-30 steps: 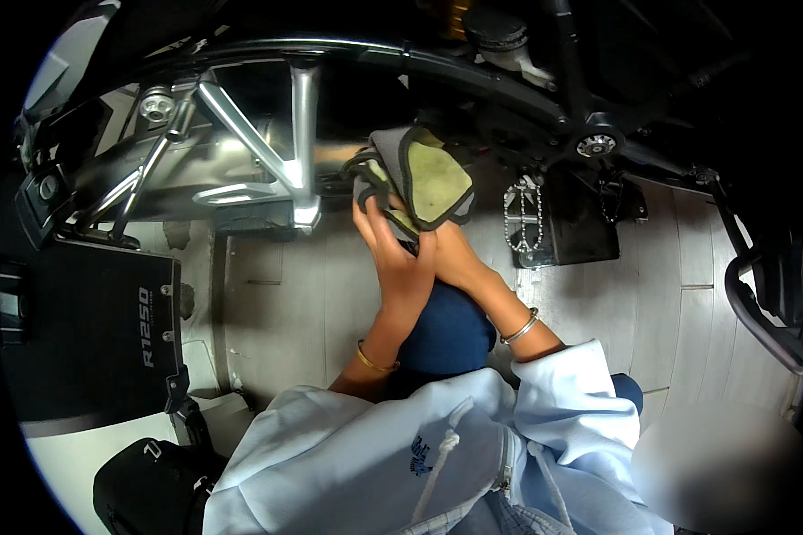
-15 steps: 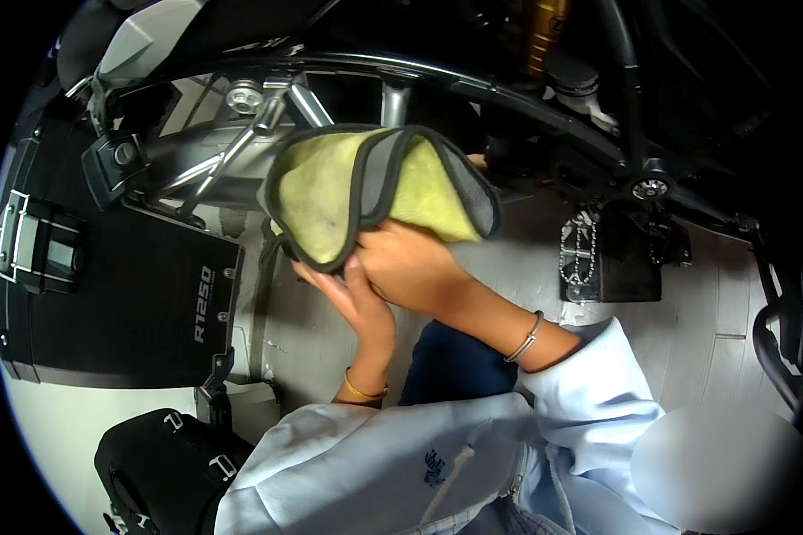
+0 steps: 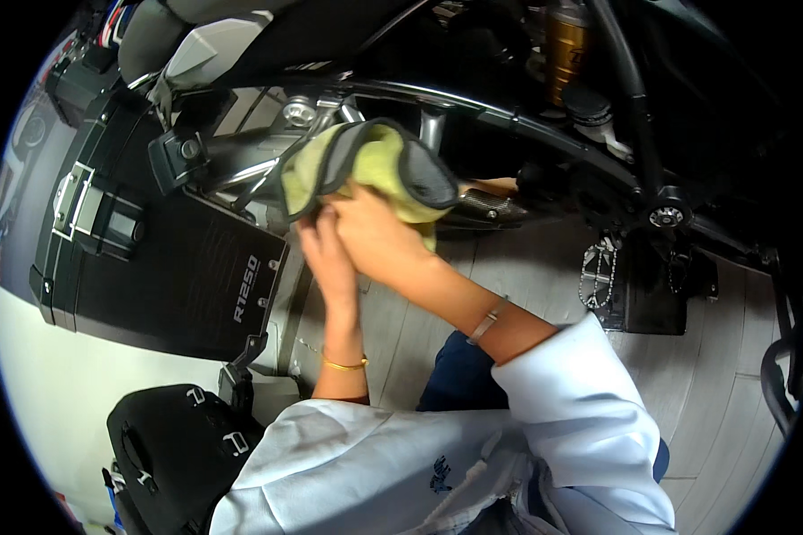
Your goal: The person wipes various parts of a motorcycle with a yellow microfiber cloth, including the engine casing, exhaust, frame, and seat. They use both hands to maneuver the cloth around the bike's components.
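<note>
Both hands are at a yellow-green and grey microfibre cloth (image 3: 385, 169) with dark edging, bunched and folded over. My right hand (image 3: 370, 230) grips it from below, fingers closed into its folds. My left hand (image 3: 327, 254) is beside and partly behind the right, its fingers closed at the cloth's lower left edge; the fingertips are blurred and partly hidden. The cloth is in front of a motorcycle's silver tubes (image 3: 433, 129) and the left end of its exhaust (image 3: 495, 210); I cannot tell whether it touches them.
A black side case (image 3: 178, 285) juts out at the left. Across the top runs the motorcycle's dark frame tube (image 3: 473, 109), with a gold shock absorber (image 3: 567, 53) above. A toothed footpeg (image 3: 598, 275) sticks out at the right. A black bag (image 3: 174, 455) is at lower left.
The view has shifted, so the side case and motorcycle sit further right. The cloth is bunched smaller and has moved off the exhaust, which now shows. Both hands still hold the cloth.
</note>
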The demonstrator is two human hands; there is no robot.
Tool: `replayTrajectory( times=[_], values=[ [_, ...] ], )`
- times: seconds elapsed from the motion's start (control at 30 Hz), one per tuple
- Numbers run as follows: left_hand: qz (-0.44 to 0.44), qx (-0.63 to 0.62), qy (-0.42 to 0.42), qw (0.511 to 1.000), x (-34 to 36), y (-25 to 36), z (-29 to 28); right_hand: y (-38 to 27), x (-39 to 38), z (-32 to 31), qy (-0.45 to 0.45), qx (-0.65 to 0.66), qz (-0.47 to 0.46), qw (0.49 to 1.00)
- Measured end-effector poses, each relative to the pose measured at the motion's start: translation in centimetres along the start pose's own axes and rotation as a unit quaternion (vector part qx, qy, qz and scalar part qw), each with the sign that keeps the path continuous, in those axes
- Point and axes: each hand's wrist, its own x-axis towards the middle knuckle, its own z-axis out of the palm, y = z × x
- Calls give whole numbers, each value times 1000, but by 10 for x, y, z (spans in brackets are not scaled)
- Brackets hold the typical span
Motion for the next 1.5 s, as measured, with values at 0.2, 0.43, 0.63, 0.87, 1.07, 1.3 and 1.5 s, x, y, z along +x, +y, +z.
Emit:
replayTrajectory(
  times=[0.2, 0.43, 0.63, 0.87, 1.07, 1.3, 1.5],
  values=[
    [113, 87, -15, 990, -55, 6, 21, 10, -43, -11, 48, -54, -23, 997],
    [161, 176, -155, 959, -103, 7, 43, 27, -113, -28, 48, 139, 172, 974],
    [149, 111, -270, 945, -128, 1, 79, 57, -151, -45, 35, 189, 251, 949],
    [173, 64, -241, 953, -144, 50, 104, 24, -162, -106, 211, 114, 200, 950],
    [463, -76, -176, 865, -104, 154, 168, 19, -122, -216, 321, -270, 97, 903],
    [366, -94, -241, 894, -35, 244, 258, 58, -53, -303, 280, -443, 179, 833],
    [360, -46, -320, 875, -11, 260, 260, 53, -43, -300, 236, -396, 330, 824]
  ],
)
